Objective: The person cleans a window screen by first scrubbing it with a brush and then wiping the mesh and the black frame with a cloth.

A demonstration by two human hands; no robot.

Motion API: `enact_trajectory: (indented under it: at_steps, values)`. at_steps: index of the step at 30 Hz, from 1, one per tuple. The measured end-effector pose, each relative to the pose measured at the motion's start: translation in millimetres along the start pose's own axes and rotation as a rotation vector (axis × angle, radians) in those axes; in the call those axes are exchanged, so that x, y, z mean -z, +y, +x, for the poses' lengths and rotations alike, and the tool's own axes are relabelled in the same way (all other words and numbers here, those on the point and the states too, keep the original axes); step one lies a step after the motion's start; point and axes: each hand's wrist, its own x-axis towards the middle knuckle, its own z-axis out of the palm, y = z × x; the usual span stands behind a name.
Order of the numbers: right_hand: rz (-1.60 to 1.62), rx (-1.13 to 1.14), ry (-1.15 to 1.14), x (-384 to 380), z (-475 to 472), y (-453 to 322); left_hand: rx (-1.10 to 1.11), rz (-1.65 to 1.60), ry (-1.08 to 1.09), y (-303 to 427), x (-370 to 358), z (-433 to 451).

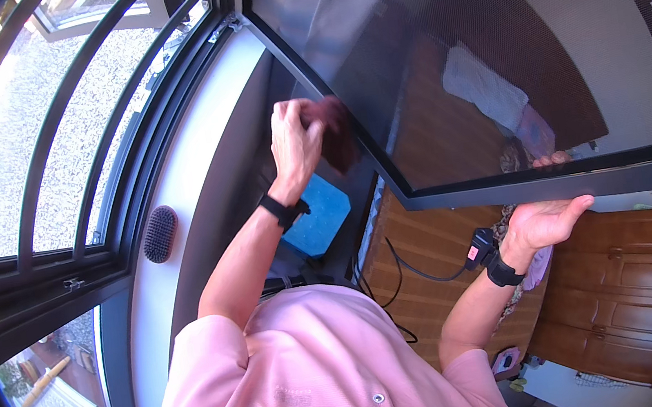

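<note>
My left hand (295, 139) holds a dark reddish-brown cloth (336, 134), blurred, at the slanting side of a dark-framed window screen (437, 65). The screen panel is swung inward, and its mesh shows the room behind it. My right hand (545, 223) is at the lower rail (546, 188) of that frame, palm and thumb below it. Fingertips show just above the rail, at the mesh. Both wrists wear black bands.
An oval bristle brush (160, 234) lies on the white windowsill (190, 159), beside a barred window (73, 113). Below are a blue octagonal surface (318, 217), a striped brown mat (423, 240) crossed by a black cable (428, 277), and a wooden cabinet (621, 288).
</note>
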Motion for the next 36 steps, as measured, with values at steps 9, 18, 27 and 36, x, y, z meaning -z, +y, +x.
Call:
enact_trajectory:
  at_steps: [9, 18, 27, 36]
  values:
    - [0.010, 0.002, -0.021, 1.5, 1.9, 0.8, -0.202, 0.194, 0.132, -2.4, -51.5, 45.9]
    - [0.036, 0.005, 0.023, 0.3, 0.8, 0.1, -0.421, 0.178, -0.085, -5.6, -45.9, 16.4]
    - [0.058, -0.032, 0.023, -4.0, 4.7, 0.7, -0.644, 0.374, -0.520, 37.6, -85.1, -113.6]
    - [0.017, 0.020, 0.050, -1.2, 9.1, 9.3, -0.158, -0.073, -0.613, 39.9, -100.9, -117.7]
